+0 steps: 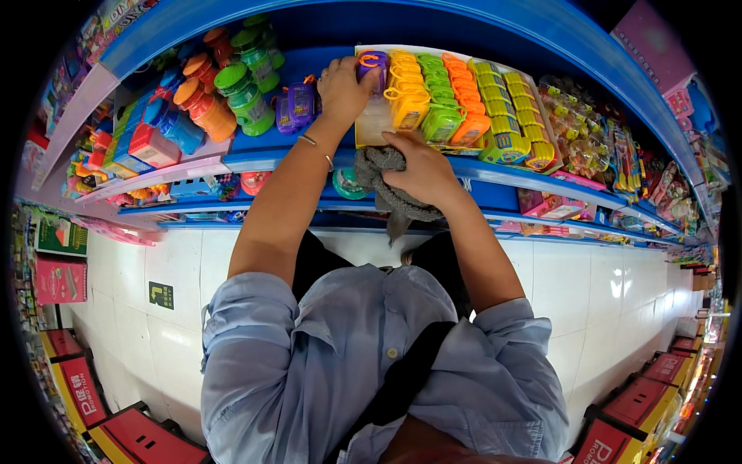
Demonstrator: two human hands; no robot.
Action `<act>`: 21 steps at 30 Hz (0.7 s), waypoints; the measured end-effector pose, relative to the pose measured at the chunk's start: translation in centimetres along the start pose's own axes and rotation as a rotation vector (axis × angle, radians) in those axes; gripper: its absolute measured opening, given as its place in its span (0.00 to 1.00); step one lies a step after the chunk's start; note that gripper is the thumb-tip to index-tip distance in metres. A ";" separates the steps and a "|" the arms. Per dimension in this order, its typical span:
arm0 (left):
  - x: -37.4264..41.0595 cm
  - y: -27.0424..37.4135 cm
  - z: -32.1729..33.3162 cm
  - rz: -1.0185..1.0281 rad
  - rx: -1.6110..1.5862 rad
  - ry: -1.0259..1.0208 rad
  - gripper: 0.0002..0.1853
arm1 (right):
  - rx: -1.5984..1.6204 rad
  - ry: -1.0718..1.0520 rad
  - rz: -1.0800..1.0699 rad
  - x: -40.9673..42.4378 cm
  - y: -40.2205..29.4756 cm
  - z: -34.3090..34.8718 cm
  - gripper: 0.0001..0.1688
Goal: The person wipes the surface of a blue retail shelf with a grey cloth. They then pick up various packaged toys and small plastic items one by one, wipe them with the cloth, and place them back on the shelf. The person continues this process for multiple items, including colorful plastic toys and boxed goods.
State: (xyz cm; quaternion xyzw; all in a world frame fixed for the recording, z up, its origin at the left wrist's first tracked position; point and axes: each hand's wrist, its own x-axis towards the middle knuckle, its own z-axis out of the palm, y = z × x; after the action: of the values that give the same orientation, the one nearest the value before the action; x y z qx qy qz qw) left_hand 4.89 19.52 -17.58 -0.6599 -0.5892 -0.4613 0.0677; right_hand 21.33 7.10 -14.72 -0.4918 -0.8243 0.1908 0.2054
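Observation:
My left hand (342, 87) is closed around a small purple plastic container (375, 65) with an orange loop, at the back of a display box's left row. Below it, a translucent plastic tray part (374, 119) shows bare. My right hand (422, 168) grips a bunched grey cloth (400, 194) at the box's front edge; its fingertips reach that edge. Rows of yellow containers (409, 104), green containers (442, 119) and orange containers (472, 122) fill the box's middle. More purple containers (300, 107) stand on the blue shelf, left of my left hand.
Green jars (249, 107) and orange jars (206, 110) stand farther left. A box of yellow-green packs (510, 145) adjoins on the right, then clear-wrapped toys (571, 127). The upper shelf edge (464, 17) overhangs the goods. Red promotion bins (148, 435) stand behind me.

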 end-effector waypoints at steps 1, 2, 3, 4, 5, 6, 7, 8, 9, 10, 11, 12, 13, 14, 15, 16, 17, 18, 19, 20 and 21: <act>-0.1 0.1 0.0 -0.052 -0.067 0.001 0.24 | -0.019 -0.060 -0.004 0.1 -0.2 -0.2 0.34; -0.2 0.1 0.1 -0.104 -0.134 0.002 0.23 | -0.044 -0.080 0.002 0.2 -0.4 -0.3 0.34; -0.4 0.1 0.3 -0.149 -0.182 0.039 0.23 | -0.068 -0.100 0.007 0.3 -0.6 -0.3 0.34; -0.5 0.3 0.6 -0.192 -0.233 0.077 0.23 | -0.097 -0.117 0.013 0.3 -0.7 -0.4 0.33; -0.6 0.4 0.8 -0.236 -0.285 0.114 0.23 | -0.101 -0.105 0.017 0.3 -0.7 -0.2 0.33; -0.6 0.4 0.9 -0.211 -0.263 0.110 0.23 | -0.106 -0.093 0.020 0.3 -0.6 0.1 0.33; -0.6 0.7 0.6 -0.187 -0.239 0.103 0.22 | -0.108 -0.081 0.024 0.3 -0.5 0.3 0.33; -0.6 0.9 0.2 -0.162 -0.215 0.097 0.22 | -0.117 -0.079 0.024 0.2 -0.5 0.3 0.33; -0.5 1.2 -0.1 -0.004 -0.083 0.118 0.22 | -0.126 -0.076 0.024 0.2 -0.5 0.2 0.33; -0.3 1.4 -0.7 0.153 0.050 0.141 0.21 | -0.136 -0.073 0.020 0.3 -0.5 0.2 0.33; -0.1 1.6 -1.0 0.309 0.184 0.164 0.21 | -0.136 -0.083 0.026 0.3 -0.6 0.1 0.32; 0.0 1.8 -1.3 0.310 0.182 0.116 0.21 | -0.136 -0.093 0.032 0.3 -0.7 0.0 0.32; 0.2 1.9 -1.5 0.311 0.179 0.068 0.21 | -0.136 -0.103 0.038 0.3 -0.8 -0.1 0.32; 0.2 2.0 -1.6 0.312 0.176 0.021 0.21 | -0.137 -0.101 0.034 0.4 -0.9 -0.1 0.32; 0.5 1.6 -1.5 0.341 0.140 -0.001 0.21 | -0.137 -0.099 0.030 0.4 -0.9 -0.1 0.32; 1.0 1.2 -1.5 0.368 0.103 -0.024 0.22 | -0.138 -0.100 0.027 0.4 -0.9 -0.1 0.32; 1.2 1.0 -1.4 0.394 0.065 -0.047 0.23 | -0.144 -0.094 0.026 0.4 -0.8 0.0 0.32; 1.1 1.0 -1.3 0.240 0.009 -0.088 0.23 | -0.149 -0.089 0.025 0.4 -0.7 0.0 0.32; 1.2 1.7 -2.0 0.085 -0.045 -0.128 0.24 | -0.152 -0.082 0.021 0.4 -0.7 0.1 0.32; 1.2 2.1 -2.4 -0.069 -0.098 -0.167 0.24 | -0.152 -0.093 0.030 0.5 -0.8 0.0 0.32; 1.7 1.3 -1.9 -0.104 -0.176 -0.078 0.25 | -0.151 -0.104 0.038 0.5 -0.9 -0.2 0.32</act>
State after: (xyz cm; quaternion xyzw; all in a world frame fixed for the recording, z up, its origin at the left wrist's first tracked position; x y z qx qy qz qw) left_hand 4.79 19.14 -14.75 -0.6493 -0.5819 -0.4882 -0.0378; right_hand 20.53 7.15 -14.03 -0.5110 -0.8364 0.1571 0.1209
